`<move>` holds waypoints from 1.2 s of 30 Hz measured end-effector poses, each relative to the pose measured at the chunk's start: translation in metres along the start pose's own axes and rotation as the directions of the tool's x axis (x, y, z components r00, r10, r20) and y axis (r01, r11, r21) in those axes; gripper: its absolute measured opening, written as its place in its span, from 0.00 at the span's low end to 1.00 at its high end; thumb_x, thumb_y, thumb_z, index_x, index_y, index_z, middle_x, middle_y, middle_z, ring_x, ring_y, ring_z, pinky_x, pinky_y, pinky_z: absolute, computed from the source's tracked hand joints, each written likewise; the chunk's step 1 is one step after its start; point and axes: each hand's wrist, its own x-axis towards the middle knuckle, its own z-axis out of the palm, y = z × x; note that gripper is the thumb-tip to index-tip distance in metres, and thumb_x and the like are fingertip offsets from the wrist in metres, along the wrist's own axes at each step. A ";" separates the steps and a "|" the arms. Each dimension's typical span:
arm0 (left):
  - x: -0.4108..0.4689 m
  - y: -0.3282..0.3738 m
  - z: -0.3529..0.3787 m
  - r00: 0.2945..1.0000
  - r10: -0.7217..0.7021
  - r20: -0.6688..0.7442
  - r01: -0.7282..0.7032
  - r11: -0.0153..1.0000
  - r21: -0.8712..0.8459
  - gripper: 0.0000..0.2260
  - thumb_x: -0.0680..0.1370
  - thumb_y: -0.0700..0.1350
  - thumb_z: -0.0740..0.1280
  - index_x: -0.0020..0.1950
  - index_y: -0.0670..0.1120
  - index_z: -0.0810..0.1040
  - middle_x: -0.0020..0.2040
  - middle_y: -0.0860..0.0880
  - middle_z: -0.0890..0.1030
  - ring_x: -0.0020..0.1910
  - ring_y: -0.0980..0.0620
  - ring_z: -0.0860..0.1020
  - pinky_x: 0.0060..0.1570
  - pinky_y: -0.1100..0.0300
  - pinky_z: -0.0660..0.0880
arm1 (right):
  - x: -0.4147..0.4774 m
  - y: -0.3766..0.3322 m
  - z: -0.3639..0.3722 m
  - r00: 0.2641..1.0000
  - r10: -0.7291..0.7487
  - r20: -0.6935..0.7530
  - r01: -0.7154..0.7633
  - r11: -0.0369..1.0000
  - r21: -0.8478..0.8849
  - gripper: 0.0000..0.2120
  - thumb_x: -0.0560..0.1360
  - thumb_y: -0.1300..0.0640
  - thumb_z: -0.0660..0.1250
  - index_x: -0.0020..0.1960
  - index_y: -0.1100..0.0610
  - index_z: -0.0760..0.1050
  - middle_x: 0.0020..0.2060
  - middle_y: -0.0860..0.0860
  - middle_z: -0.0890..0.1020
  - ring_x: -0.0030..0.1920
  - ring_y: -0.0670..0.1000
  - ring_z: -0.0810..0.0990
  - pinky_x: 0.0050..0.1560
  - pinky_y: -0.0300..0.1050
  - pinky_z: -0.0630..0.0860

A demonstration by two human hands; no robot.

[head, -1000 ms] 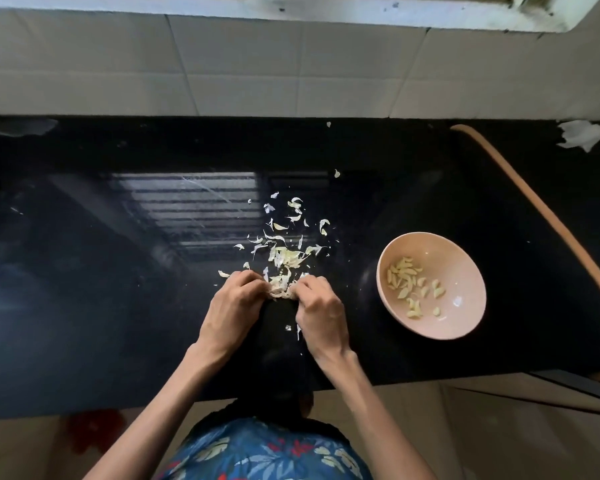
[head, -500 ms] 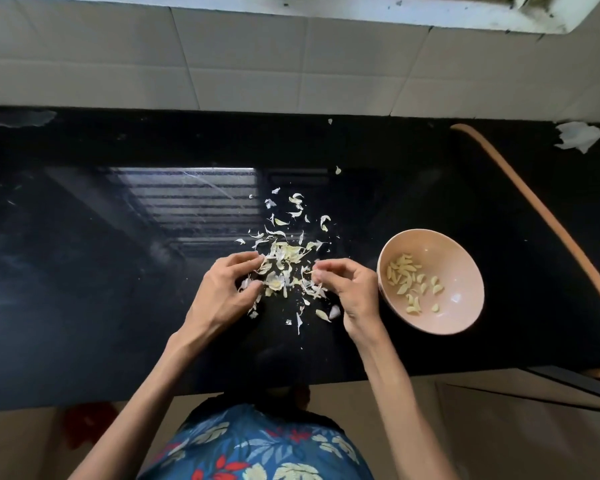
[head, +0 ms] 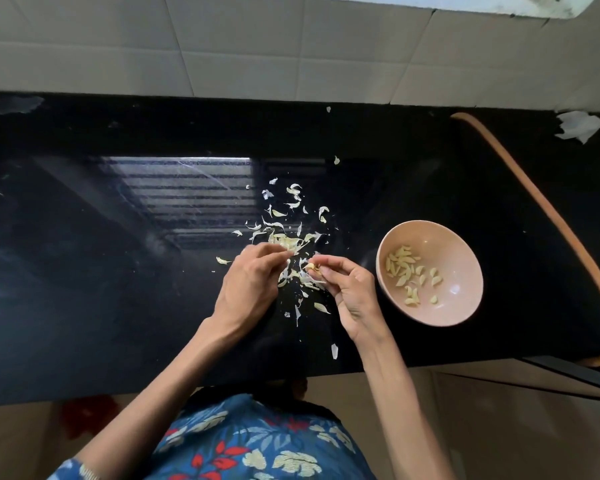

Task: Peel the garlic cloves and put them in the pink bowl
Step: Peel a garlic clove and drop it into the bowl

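Observation:
A pink bowl (head: 461, 306) stands on the black counter at the right and holds several peeled garlic cloves (head: 404, 268). A scatter of garlic skins and cloves (head: 288, 242) lies in the middle of the counter. My right hand (head: 352, 292) is just left of the bowl, and its thumb and fingertips pinch a small garlic clove (head: 311, 266). My left hand (head: 252, 285) reaches into the near edge of the pile, fingertips together among the skins; whether it holds a piece is hidden.
The glossy black counter (head: 118, 271) runs left to right, with a tiled wall (head: 257, 46) behind it. An orange curved rim (head: 548, 216) crosses the far right. A crumpled white scrap (head: 579, 126) lies at the back right. Loose skins (head: 334, 350) lie near the front edge.
My hands were pressed together at the pile, then drew apart. My right hand has lifted a clove out of the skins, and my left has gone back into the pile.

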 end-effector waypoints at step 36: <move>0.002 -0.006 -0.028 0.789 -0.564 0.245 0.572 0.529 -0.626 0.11 0.82 0.47 0.65 0.49 0.40 0.80 0.36 0.47 0.79 0.31 0.55 0.79 0.32 0.65 0.77 | 0.006 -0.023 0.014 0.920 -0.381 0.088 0.328 0.630 -0.703 0.10 0.71 0.71 0.72 0.44 0.57 0.85 0.37 0.50 0.86 0.38 0.47 0.86 0.43 0.43 0.83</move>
